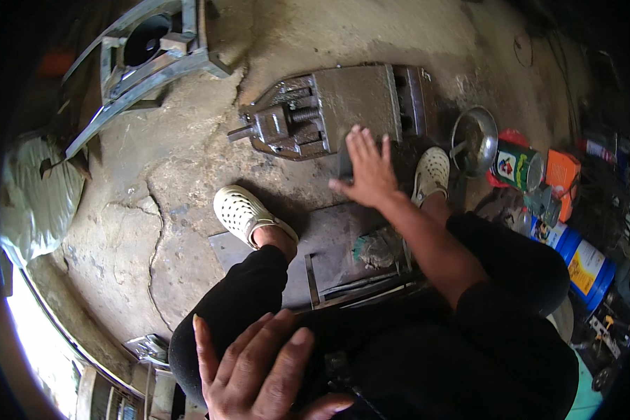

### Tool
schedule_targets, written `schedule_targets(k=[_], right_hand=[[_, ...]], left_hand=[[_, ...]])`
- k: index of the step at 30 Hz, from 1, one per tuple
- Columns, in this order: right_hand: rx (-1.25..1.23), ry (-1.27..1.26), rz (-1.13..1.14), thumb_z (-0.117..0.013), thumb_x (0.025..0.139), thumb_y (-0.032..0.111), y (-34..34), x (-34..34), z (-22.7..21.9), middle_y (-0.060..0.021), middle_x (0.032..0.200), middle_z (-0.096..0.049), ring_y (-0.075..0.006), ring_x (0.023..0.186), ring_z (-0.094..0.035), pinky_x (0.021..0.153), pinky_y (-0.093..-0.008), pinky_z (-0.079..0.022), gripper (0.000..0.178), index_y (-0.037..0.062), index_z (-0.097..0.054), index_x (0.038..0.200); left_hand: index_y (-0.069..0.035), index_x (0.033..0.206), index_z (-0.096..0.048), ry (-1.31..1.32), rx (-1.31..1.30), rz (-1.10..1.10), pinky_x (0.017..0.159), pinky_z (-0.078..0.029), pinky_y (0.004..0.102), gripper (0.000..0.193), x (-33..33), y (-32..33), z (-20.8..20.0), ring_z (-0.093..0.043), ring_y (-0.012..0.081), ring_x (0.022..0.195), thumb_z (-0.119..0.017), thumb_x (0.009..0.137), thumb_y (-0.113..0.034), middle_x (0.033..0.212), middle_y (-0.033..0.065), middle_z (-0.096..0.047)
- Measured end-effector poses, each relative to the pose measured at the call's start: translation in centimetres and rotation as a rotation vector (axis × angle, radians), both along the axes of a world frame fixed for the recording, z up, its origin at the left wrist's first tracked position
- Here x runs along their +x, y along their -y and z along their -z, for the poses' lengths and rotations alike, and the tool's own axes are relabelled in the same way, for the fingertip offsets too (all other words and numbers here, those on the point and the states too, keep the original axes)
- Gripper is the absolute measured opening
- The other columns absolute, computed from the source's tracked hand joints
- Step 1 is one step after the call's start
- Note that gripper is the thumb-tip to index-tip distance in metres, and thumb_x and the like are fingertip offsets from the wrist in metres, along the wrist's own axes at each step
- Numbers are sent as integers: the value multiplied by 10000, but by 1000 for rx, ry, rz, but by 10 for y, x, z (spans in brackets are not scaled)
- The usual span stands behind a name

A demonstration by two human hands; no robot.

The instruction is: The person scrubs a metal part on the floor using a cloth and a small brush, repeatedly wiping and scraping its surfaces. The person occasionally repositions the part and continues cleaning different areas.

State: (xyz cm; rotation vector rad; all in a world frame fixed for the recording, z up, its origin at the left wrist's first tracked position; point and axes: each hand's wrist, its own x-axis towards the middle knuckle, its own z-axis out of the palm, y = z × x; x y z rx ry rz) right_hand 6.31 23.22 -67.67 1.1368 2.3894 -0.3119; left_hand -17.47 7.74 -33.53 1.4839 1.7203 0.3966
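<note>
Down on the floor I count one vise, bolted to one steel block, both lying on cracked concrete ahead of my feet. My right hand reaches out flat toward it, fingers spread, and its fingertips rest on one small dark piece standing just below the block; the palm hides most of that piece, so I cannot tell whether I grip it or only touch it. My left hand hangs low in view, open, fingers loosely apart, holding nothing, resting near my left knee.

Two white clogs, one on each foot, stand either side of one flat steel plate with a greenish rag and a few thin metal strips on it.

To the right I count one metal bowl, one printed can lying on its side, one orange box and one blue bucket. At the upper left stands one welded steel frame, and one pale sack lies at the left edge.
</note>
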Motion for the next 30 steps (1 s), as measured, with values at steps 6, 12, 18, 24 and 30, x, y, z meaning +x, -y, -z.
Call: schedule_targets(k=[6,12,18,24,30], right_hand=[[-76,-95,170,-426,845,848,9,-6,-3,-286,1656,-42,-424,1545,-40,1238,-580,-18,1230,-97,-108,1564],[51,130,163,-463,870,799,4,18,-5,-217,1677,-100,-319,1568,-65,1231,-598,-32,1164,-56,-122,1583],[-42,-153,144,-493,826,839,12,6,1,-245,1665,-99,-370,1556,-85,1249,-550,-50,1229,-67,-136,1576],[75,-24,151,-510,839,802,-7,45,-1,-222,1661,-159,-353,1554,-126,1239,-573,-52,1176,-58,-183,1570],[-90,-242,115,-516,819,829,14,9,4,-253,1657,-131,-378,1554,-89,1248,-548,-40,1227,-70,-153,1571]], left_hand=[[-40,1368,-590,13,21,5,1170,-242,565,779,5,-4,-1,-608,322,1244,-701,835,-597,1333,162,-642],[-43,1394,-566,-5,-3,17,1174,-236,568,802,9,-11,-1,-598,323,1257,-699,835,-603,1348,160,-634],[-34,1390,-567,7,37,90,1170,-242,576,818,17,-17,-5,-600,326,1250,-689,833,-621,1338,173,-636],[-32,1382,-573,-2,4,45,1149,-282,576,828,19,-23,3,-603,342,1242,-680,830,-640,1327,176,-641],[-25,1389,-564,-4,27,59,1130,-312,575,856,20,-24,1,-609,369,1225,-682,820,-654,1326,185,-641]])
